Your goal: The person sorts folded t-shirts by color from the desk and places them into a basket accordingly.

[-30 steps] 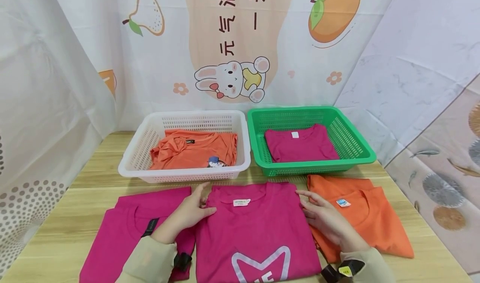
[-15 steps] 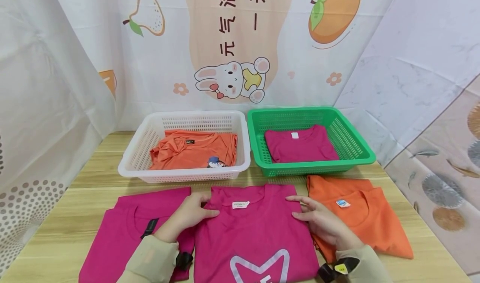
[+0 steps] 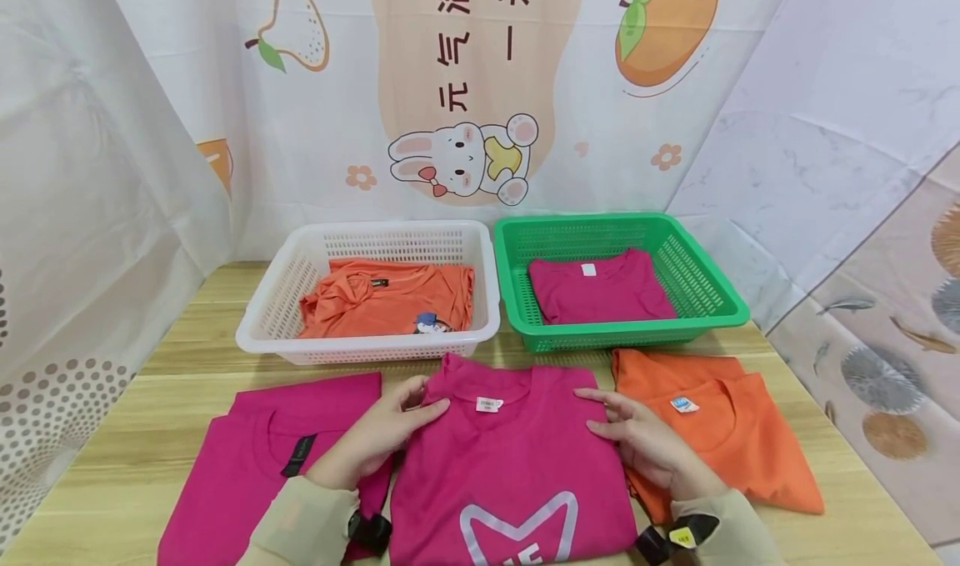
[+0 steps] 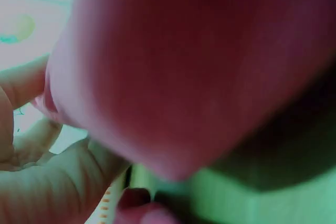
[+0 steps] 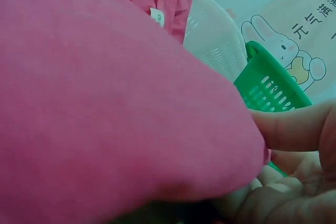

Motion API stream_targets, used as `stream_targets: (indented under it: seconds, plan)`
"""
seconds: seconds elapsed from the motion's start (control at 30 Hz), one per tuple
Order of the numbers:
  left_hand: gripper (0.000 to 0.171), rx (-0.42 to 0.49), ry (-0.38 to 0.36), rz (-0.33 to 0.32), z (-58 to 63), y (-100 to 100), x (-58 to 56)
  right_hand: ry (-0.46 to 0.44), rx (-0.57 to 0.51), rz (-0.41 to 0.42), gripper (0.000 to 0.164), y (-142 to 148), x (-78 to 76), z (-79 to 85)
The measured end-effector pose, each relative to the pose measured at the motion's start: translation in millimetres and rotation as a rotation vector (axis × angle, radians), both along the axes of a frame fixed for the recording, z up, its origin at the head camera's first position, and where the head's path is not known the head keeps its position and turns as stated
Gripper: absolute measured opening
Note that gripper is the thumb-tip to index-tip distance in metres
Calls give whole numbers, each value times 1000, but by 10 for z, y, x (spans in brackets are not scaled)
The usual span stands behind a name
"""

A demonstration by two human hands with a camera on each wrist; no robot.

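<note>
A folded magenta T-shirt point(image 3: 517, 458) with a white star outline and a white neck label lies between the two hands, its collar end lifted a little off the table. My left hand point(image 3: 378, 433) pinches its left shoulder edge, thumb on top. At the opposite shoulder, my right hand point(image 3: 645, 441) grips the cloth between thumb and fingers. In the left wrist view the shirt point(image 4: 184, 77) fills most of the picture and hides some fingertips. The right wrist view has the right thumb point(image 5: 294, 129) on the shirt's edge, with other fingers under it.
A second magenta shirt point(image 3: 225, 474) lies at left, an orange shirt point(image 3: 772, 449) at right. Behind stand a white basket point(image 3: 367, 347) holding orange clothing point(image 3: 405, 299) and a green basket point(image 3: 630, 330) holding a magenta shirt point(image 3: 607, 291). The table point(image 3: 112, 466) is wooden.
The right hand has moved inward onto the shirt's edge. The left hand has shifted slightly right and up, and the shirt's left collar corner has risen. Baskets and other shirts stay put.
</note>
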State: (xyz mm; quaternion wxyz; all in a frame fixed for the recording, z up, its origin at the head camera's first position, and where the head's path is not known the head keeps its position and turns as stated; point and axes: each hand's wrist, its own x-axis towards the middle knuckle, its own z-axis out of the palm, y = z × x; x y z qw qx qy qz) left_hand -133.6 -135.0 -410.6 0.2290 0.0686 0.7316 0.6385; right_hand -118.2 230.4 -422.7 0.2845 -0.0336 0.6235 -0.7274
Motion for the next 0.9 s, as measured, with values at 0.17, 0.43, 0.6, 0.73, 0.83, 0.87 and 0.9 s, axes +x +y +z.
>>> stream_targets:
  seconds: [0.17, 0.43, 0.6, 0.73, 0.83, 0.87, 0.9]
  plan:
    - [60, 116, -131, 28, -43, 8, 40, -7, -21, -18, 52, 3, 1, 17]
    - [77, 80, -149, 71, -76, 26, 92, -8, -63, -7, 50, 19, 8, 40]
    - [111, 139, -107, 6, -81, 18, 133, 5, -80, -9, 46, 28, 7, 59]
    - [113, 184, -82, -36, -58, 0, 169, 19, -89, -2, 45, 32, 9, 95]
    - [105, 222, -74, -54, -18, -12, 194, 20, -81, -5, 46, 30, 18, 143]
    - [101, 232, -70, -59, -3, -16, 199, 20, -77, -8, 45, 29, 22, 166]
    - [99, 243, -64, -64, 17, -19, 202, 20, -73, -11, 45, 28, 27, 193]
